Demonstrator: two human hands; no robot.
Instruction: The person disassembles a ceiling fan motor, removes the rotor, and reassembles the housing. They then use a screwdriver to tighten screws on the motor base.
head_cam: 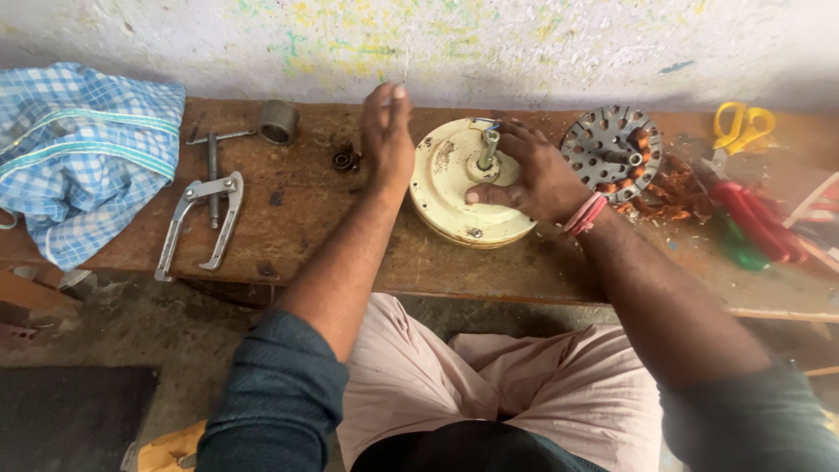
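Head view: right hand [524, 175] on motor cover [454, 188]

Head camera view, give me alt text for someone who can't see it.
A person's right hand rests on a cream round motor housing on a wooden bench, while the left hand hovers open beside it. A metal puller and yellow-handled scissors lie nearby.

Cream, rust-flecked housing [461, 188]. Blue-and-white checked cloth [79, 149]. Grey steel puller [205, 214]. Grey stator [610, 149] with copper-orange windings. Yellow-handled scissors [741, 127]. Red-handled tool [752, 218] beside green one [743, 253]. Pink-red threads [584, 213] at wrist. Brown bench [288, 227]. White, paint-speckled wall [437, 44].
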